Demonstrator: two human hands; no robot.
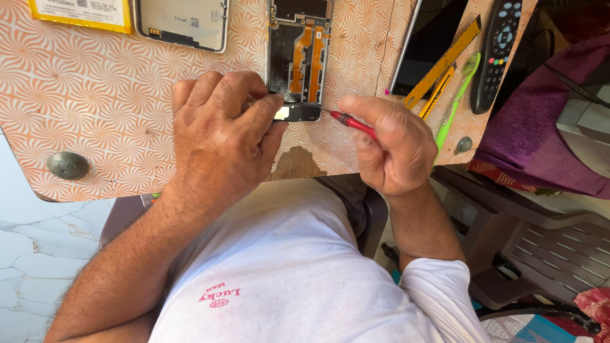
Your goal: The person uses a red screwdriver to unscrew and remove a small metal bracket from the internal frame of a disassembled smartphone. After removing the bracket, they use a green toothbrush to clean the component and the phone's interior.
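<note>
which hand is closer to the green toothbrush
Right. The right hand, holding a red screwdriver, sits just left of the green toothbrush. The left hand is farther left, its fingers on the opened phone.

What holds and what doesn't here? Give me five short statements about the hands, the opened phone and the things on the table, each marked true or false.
1. The right hand holds a red-handled screwdriver in its grip. True.
2. The left hand rests at the lower end of the opened phone. True.
3. The screwdriver's tip points away from the phone. False: it points toward the phone's lower end.
4. A green toothbrush lies on the patterned table, right of the right hand. True.
5. The remote control lies under the left hand. False: it lies at the table's far right edge.
</note>
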